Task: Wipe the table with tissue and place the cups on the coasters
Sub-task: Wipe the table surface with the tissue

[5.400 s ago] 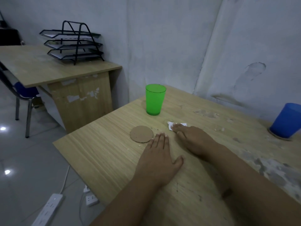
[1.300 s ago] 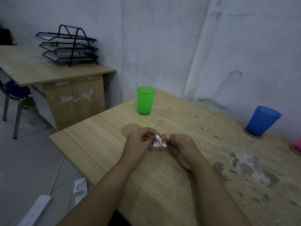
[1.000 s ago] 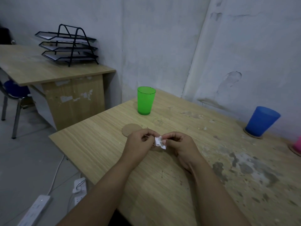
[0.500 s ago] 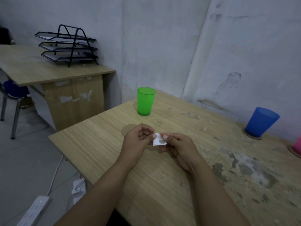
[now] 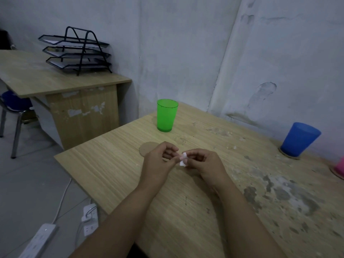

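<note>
Above the worn wooden table [image 5: 104,164], my right hand [image 5: 202,163] pinches a small folded white tissue [image 5: 183,159]. My left hand [image 5: 160,161] is curled beside it, its thumb touching the tissue. A round cork coaster [image 5: 147,148] lies bare on the table, partly hidden behind my left hand. A green cup [image 5: 166,115] stands upright on the table beyond that coaster. At the far right a blue cup [image 5: 299,139] stands on its own coaster [image 5: 288,156]. A pink cup [image 5: 340,165] shows at the right edge.
A second wooden desk [image 5: 46,81] with a black stacked paper tray [image 5: 76,51] stands to the left. A chair [image 5: 11,112] sits under it. Power strips [image 5: 37,239] and cables lie on the floor by the table's left corner. Stains mark the table's right side.
My hands have risen from the table since the oldest frame and hold the tissue between them. Over the last second the fingers have kept folding it; my left fingers have loosened.
</note>
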The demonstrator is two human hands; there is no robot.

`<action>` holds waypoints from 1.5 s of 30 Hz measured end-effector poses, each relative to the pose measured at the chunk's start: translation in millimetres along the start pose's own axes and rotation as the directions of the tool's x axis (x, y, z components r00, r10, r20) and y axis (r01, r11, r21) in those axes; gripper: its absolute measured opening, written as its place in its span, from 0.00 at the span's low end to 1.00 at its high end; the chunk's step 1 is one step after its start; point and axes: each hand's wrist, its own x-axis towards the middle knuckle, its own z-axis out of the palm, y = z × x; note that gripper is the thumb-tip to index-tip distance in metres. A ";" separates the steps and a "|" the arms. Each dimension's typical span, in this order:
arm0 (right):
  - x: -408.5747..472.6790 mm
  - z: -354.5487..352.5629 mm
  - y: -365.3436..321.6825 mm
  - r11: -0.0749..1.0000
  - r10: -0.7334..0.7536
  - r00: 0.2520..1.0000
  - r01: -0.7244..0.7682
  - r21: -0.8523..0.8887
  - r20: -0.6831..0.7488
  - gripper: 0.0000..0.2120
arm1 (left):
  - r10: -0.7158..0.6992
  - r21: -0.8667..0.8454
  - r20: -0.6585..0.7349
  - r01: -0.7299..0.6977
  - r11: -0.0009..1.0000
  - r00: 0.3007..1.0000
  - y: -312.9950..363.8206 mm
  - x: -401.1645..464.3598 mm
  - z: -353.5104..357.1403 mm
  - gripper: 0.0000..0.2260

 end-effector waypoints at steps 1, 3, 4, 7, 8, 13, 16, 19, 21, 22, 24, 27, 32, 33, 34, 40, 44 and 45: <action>2.8 -1.3 -1.6 1.000 -0.014 0.999 0.014 -0.007 -0.034 0.06 | 0.022 0.049 -0.003 -0.022 0.999 1.000 -1.3 0.0 0.8 0.09; 11.0 -7.4 -4.2 0.999 -0.039 0.990 0.037 -0.021 -0.138 0.05 | 0.055 0.149 0.018 -0.057 0.987 0.998 -2.7 -0.5 2.5 0.08; 17.2 -11.3 -5.4 0.998 -0.043 0.980 0.035 -0.043 -0.194 0.05 | 0.063 0.192 0.039 -0.069 0.979 0.997 -3.1 -0.6 3.5 0.07; 38.6 -22.5 -5.2 0.993 -0.044 0.957 0.009 -0.120 -0.286 0.04 | 0.065 0.282 0.100 -0.091 0.955 0.993 -3.6 -1.3 5.9 0.05; 46.9 -25.6 -3.0 0.989 -0.048 0.952 0.003 -0.149 -0.301 0.05 | 0.071 0.321 0.122 -0.107 0.941 0.990 -4.3 -1.1 6.5 0.03; 87.0 -36.8 9.0 0.930 -0.119 0.911 -0.037 -0.366 -0.394 0.09 | 0.192 0.561 0.316 -0.346 0.753 0.929 -5.6 0.1 11.7 0.10; 108.3 -36.7 14.5 0.827 -0.226 0.899 -0.026 -0.562 -0.374 0.09 | 0.081 0.633 0.461 -0.392 0.667 0.883 -11.4 3.7 17.8 0.20; 124.8 -33.4 19.0 0.714 -0.266 0.921 -0.010 -0.700 -0.285 0.10 | -0.021 0.685 0.457 -0.337 0.645 0.889 -19.9 5.2 21.4 0.25; 131.5 -30.0 20.7 0.607 -0.230 0.962 0.022 -0.794 -0.150 0.11 | -0.058 0.710 0.446 -0.314 0.631 0.893 -22.7 5.6 23.0 0.26; 132.9 -27.9 20.5 0.556 -0.222 0.971 0.053 -0.830 -0.087 0.11 | -0.065 0.715 0.443 -0.309 0.627 0.894 -23.1 5.8 23.5 0.27; 131.5 -23.3 19.6 0.463 -0.221 0.975 0.112 -0.879 0.008 0.10 | -0.059 0.721 0.430 -0.304 0.623 0.901 -24.3 5.9 23.6 0.27; 119.5 -19.0 15.6 0.385 -0.212 0.970 0.196 -0.902 0.120 0.10 | -0.067 0.738 0.418 -0.296 0.607 0.906 -24.2 6.0 23.2 0.27; 89.3 -31.2 9.1 0.345 -0.187 0.948 0.310 -0.886 0.259 0.09 | -0.104 0.762 0.422 -0.290 0.580 0.901 -23.9 7.6 23.6 0.29; 87.8 -34.0 9.6 0.364 -0.184 0.953 0.292 -0.885 0.239 0.10 | -0.107 0.761 0.422 -0.288 0.582 0.900 -24.2 7.6 23.4 0.29; 88.7 -36.6 10.7 0.380 -0.181 0.962 0.262 -0.887 0.207 0.11 | -0.110 0.760 0.422 -0.285 0.584 0.900 -24.3 7.3 23.4 0.29; 110.5 -32.3 17.1 0.492 -0.226 0.974 0.127 -0.861 0.014 0.07 | -0.113 0.759 0.415 -0.275 0.591 0.903 -23.2 7.1 24.3 0.29; 126.5 -15.5 13.1 0.440 -0.221 0.973 0.162 -0.883 0.069 0.13 | -0.115 0.755 0.410 -0.266 0.600 0.905 -22.5 7.2 24.1 0.29; 128.7 -9.8 11.3 0.412 -0.205 0.973 0.180 -0.893 0.102 0.13 | -0.114 0.752 0.411 -0.266 0.603 0.904 -22.4 7.6 24.0 0.28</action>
